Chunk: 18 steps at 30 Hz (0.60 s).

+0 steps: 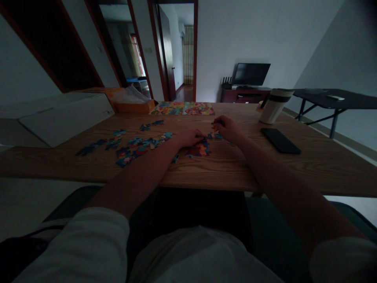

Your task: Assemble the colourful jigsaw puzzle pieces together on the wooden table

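On the wooden table (235, 167), my left hand (190, 137) lies low with its fingers stretched out over the upper edge of a joined patch of puzzle (200, 149). My right hand (228, 129) is raised slightly above the table, its fingers pinched round a small puzzle piece (212, 125). Just below that piece lie a few more puzzle pieces (215, 136). Left of my left forearm, several loose puzzle pieces (141, 147) are spread in a heap, with a smaller group (151, 125) farther back. My left hand covers part of the joined patch.
A colourful picture sheet (184, 108) lies at the far edge. At the left stand a white box (55, 116) and an orange box (135, 107) with clear plastic in it. To the right are a black phone (280, 140) and a tumbler (275, 106).
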Available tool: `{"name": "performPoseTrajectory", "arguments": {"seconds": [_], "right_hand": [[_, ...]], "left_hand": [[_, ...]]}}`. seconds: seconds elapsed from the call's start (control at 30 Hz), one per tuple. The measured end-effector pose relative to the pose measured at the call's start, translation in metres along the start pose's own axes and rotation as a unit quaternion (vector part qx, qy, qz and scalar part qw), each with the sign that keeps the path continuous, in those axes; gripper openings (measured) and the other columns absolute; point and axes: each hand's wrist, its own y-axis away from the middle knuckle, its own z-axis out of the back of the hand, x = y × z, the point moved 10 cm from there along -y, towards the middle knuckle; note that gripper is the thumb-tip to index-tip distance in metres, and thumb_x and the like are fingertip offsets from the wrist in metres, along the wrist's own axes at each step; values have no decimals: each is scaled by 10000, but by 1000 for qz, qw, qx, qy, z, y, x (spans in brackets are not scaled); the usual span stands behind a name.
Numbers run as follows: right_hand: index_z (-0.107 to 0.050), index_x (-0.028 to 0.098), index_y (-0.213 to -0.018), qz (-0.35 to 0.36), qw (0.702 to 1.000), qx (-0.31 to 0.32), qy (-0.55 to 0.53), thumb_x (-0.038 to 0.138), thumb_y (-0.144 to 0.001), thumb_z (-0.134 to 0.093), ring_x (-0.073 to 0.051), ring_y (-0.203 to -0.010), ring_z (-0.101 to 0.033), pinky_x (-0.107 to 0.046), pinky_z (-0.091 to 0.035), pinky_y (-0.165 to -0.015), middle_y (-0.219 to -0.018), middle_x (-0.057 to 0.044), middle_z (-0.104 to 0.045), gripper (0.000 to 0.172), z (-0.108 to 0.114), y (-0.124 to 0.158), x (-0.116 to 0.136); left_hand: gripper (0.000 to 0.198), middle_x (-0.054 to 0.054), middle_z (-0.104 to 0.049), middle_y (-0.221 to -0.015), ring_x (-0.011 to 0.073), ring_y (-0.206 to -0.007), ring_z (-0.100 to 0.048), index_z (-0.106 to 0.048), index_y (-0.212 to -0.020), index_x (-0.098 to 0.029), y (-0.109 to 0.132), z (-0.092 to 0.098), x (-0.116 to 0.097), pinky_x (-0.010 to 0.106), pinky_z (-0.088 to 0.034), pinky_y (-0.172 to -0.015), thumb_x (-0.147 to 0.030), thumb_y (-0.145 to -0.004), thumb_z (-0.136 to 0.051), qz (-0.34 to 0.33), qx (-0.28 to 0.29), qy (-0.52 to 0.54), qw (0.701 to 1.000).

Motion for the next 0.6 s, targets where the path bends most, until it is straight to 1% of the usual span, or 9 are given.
{"name": "performPoseTrajectory", "arguments": {"seconds": [0.1, 0.23, 0.33, 0.4, 0.5, 0.57, 0.6], "right_hand": [[-639, 182, -997, -9, 1000, 4, -14, 163, -889, -513, -237, -837, -686, -368, -533, -766, -935, -109, -735, 167, -1, 0, 1], [-649, 178, -1019, -19, 1000, -1, -3, 177, -889, -523, -235, -813, -676, -370, -529, -757, -919, -104, -733, 181, -1, 1, -1], [-650, 180, -1032, -9, 1000, -1, 7, 192, -885, -532, -236, -795, -670, -369, -527, -734, -899, -95, -726, 189, -2, 0, -4], [-648, 186, -1035, -3, 1000, 3, 6, 203, -885, -539, -237, -800, -672, -371, -529, -733, -903, -93, -723, 187, -3, 0, -5], [-637, 191, -1050, -3, 1000, 8, -14, 220, -891, -553, -234, -823, -679, -375, -537, -749, -936, -95, -723, 182, -4, -1, -5], [-622, 195, -1104, -17, 1000, 3, -23, 261, -891, -594, -226, -796, -673, -373, -540, -735, -905, -78, -716, 224, -2, -1, -5], [-611, 198, -1142, -28, 999, -1, -23, 289, -884, -628, -222, -765, -665, -370, -540, -716, -864, -62, -707, 275, -1, 0, -7]], "left_hand": [[369, 48, -713, -1315, 192, -1178, -648, -715, -1294, -251, 2, 1, 1, 277, -442, -1039, -290, -1018, -473, 3, 11, 18, 1000], [384, 47, -724, -1286, 193, -1180, -643, -700, -1316, -268, 6, 3, 3, 282, -430, -1050, -295, -1013, -466, 9, 14, 39, 999], [401, 49, -680, -1363, 196, -1239, -607, -682, -1342, -276, 6, 1, 2, 278, -396, -1086, -308, -1013, -455, 1, 12, 19, 1000], [436, 42, -621, -1451, 204, -1307, -566, -628, -1409, -295, 4, -5, 2, 289, -367, -1118, -341, -1027, -423, 0, 31, 4, 1000], [533, 61, -448, -1613, 238, -1454, -432, -457, -1556, -288, 3, -19, 4, 349, -294, -1188, -417, -1046, -374, 10, 78, -14, 997], [598, 91, -340, -1669, 263, -1517, -336, -375, -1601, -253, 4, -23, 6, 394, -248, -1216, -471, -1044, -369, 24, 97, -20, 995], [620, 102, -324, -1675, 267, -1522, -323, -366, -1603, -239, 5, -22, 7, 398, -247, -1217, -495, -1039, -377, 31, 98, -19, 995]]}}
